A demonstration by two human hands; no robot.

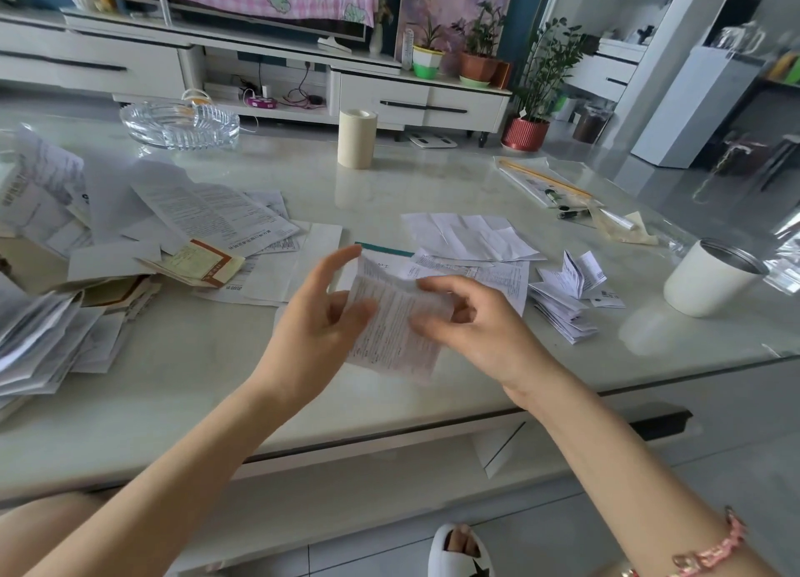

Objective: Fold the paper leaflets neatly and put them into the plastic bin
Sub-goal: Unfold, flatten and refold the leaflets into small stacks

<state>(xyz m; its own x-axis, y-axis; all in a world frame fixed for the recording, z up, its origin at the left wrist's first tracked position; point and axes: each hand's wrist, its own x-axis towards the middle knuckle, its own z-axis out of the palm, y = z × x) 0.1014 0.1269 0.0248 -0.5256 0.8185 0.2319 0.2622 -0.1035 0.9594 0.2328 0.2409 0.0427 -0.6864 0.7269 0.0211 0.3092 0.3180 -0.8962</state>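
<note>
Open lane: bare table (186, 373) along the near edge, lower left to centre, plus a bare strip upper centre between the beige roll (356, 139) and the pens (567, 207) at upper right. Left half is blocked by loose leaflets (208, 217) and a paper heap (39, 338) at the left edge, with the glass ashtray (179, 124) behind; left hand (316, 317), right hand (472, 321) and the leaflet (389, 334) between them fill the centre. Right of that: flat sheets (472, 234), folded leaflet stack (567, 304), a narrow bare gap, white cup (710, 278).

Leaflet-strewn table (216, 386), ashtray (179, 125), cup (710, 275)
</note>
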